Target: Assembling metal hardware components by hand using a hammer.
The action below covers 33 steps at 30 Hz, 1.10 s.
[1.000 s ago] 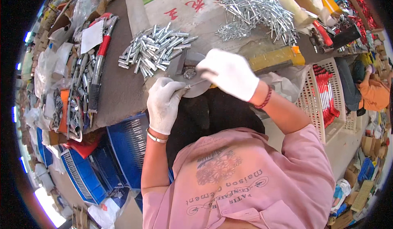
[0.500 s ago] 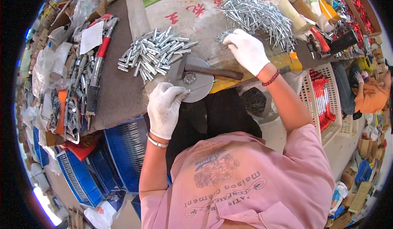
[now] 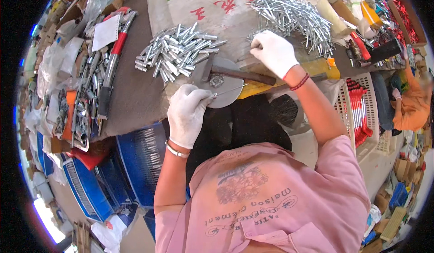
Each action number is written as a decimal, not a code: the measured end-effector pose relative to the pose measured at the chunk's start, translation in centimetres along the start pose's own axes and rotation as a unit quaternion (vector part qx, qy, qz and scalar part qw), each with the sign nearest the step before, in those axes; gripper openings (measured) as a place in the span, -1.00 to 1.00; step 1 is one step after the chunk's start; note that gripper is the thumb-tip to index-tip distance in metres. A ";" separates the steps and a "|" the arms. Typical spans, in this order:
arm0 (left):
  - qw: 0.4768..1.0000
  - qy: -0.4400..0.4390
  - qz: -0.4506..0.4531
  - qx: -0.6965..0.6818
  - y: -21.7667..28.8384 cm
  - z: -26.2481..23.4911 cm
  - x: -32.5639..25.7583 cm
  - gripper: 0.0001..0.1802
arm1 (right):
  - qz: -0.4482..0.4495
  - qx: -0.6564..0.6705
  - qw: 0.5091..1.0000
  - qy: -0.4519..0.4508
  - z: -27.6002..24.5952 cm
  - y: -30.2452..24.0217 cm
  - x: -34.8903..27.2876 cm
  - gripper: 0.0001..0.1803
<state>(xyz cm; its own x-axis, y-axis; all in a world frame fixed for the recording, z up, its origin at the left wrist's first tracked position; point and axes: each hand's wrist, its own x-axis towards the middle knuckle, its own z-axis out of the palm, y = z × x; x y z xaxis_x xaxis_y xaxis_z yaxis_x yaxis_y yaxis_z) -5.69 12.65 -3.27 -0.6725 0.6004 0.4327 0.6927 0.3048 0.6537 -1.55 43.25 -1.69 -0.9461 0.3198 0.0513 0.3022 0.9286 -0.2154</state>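
My left hand [image 3: 186,117], in a white glove, pinches a thin metal rod [image 3: 231,89] that points right over a grey round plate [image 3: 224,101]. On that plate lies a hammer with a wooden handle [image 3: 242,74], beside a small metal nut-like piece [image 3: 216,81]. My right hand [image 3: 275,53], also gloved, is closed with thumb and forefinger together at the near left edge of a heap of thin metal rods [image 3: 291,20]. Whatever its fingertips hold is too small to make out. A pile of short shiny metal tubes [image 3: 178,51] sits beyond my left hand.
Metal tools with a red-and-black handled bar [image 3: 112,65] crowd the left of the bench. Boxes and red-handled tools [image 3: 360,45] fill the right. A white crate [image 3: 368,101] of red parts stands below the right edge. A person in orange [image 3: 413,101] is at far right.
The whole view has shifted slightly. My right hand's fingers have curled in a little at the rod heap. My left hand still pinches the rod over the plate.
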 end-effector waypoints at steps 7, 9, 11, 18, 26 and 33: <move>1.000 -0.008 0.011 0.015 -0.4 -0.1 0.0 -0.83 | -0.163 0.283 0.944 0.051 -0.8 -5.7 -4.4 -0.86; 1.000 -0.010 0.004 0.010 -0.5 0.0 -0.1 -0.82 | -0.182 0.274 0.943 0.044 0.0 -8.0 -6.0 -0.88; 1.000 -0.012 -0.001 0.004 -0.7 0.2 -0.3 -0.81 | -0.205 0.268 0.939 0.065 0.5 -9.0 -6.5 -0.87; 0.999 0.000 0.018 0.031 -0.9 0.0 -0.4 -0.80 | -0.227 0.232 0.944 0.057 1.0 -9.7 -6.4 -0.88; 0.996 -0.014 0.055 0.065 -1.5 0.3 -0.3 -0.82 | -0.269 0.098 0.956 0.069 -0.7 -8.6 -5.9 -0.83; 0.999 0.008 0.040 0.001 -1.3 0.3 -0.1 -0.84 | -0.183 0.094 0.977 0.057 -0.4 -4.1 -5.7 -0.61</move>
<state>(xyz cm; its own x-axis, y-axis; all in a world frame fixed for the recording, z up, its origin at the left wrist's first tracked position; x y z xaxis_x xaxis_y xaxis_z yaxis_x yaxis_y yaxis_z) -6.43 12.42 -4.40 -0.6191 0.6115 0.4927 0.7445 0.2575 0.6159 2.64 37.67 -0.75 -0.9646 0.0023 0.2636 -0.0901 0.9369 -0.3378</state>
